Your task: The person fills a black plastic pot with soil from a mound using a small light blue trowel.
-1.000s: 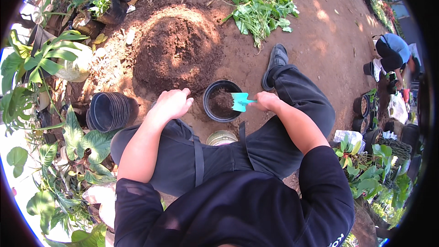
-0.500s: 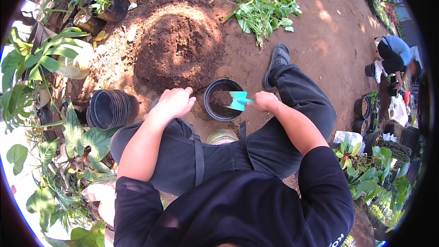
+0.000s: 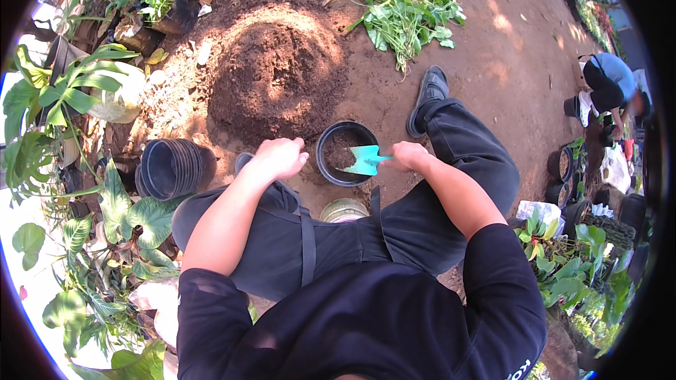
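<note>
A teal hand trowel (image 3: 365,160) is in my right hand (image 3: 405,157), whose fingers wrap round its handle. Its blade lies over the rim and reaches into a round black plant pot (image 3: 343,126), with dark soil (image 3: 338,155) partly under it. The pot stands on the ground in front of me, between my legs. Just left of the pot, my left hand (image 3: 280,159) hovers with its fingers loosely bent and apart. Nothing shows in it, though its underside is hidden.
Beyond the pot rises a mound of brown soil (image 3: 278,74). Leafy green cuttings (image 3: 408,10) lie at the far side. Nested black pots (image 3: 169,169) stand at my left, near broad-leaved plants (image 3: 144,222). Another person (image 3: 609,81) bends down at the far right.
The trowel blade has shifted slightly within the pot, and more of it has soil against its tip. My left hand has moved a little to the right, its fingers slightly lower.
</note>
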Motion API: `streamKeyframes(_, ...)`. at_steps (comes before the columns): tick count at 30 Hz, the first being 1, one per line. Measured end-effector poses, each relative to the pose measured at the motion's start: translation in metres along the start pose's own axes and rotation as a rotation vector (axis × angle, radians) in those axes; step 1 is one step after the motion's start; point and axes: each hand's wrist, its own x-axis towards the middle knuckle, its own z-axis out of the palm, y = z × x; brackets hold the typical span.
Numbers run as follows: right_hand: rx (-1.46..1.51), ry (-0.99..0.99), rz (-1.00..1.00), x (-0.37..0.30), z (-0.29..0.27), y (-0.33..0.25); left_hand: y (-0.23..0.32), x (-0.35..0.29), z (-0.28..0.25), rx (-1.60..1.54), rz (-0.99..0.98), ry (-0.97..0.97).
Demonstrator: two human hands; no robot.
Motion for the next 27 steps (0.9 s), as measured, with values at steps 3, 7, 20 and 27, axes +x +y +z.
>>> streamKeyframes(3, 0.034, -0.027, 0.027, -0.003, 0.001, -0.006, -0.008, 0.032, 0.037, -0.125, -0.007, -0.128)
streamKeyframes(7, 0.09, -0.021, 0.098, -0.015, 0.002, -0.011, -0.003, 0.06, 0.075, -0.053, -0.268, -0.083)
streamKeyframes(20, 0.5, -0.091, 0.207, -0.011, 0.034, -0.011, 0.013, 0.135, 0.164, -0.886, -0.796, 0.014)
streamKeyframes(27, 0.425, -0.01, 0.152, 0.013, 0.033, -0.017, 0.034, 0.121, 0.183, -1.418, -0.691, -0.099)
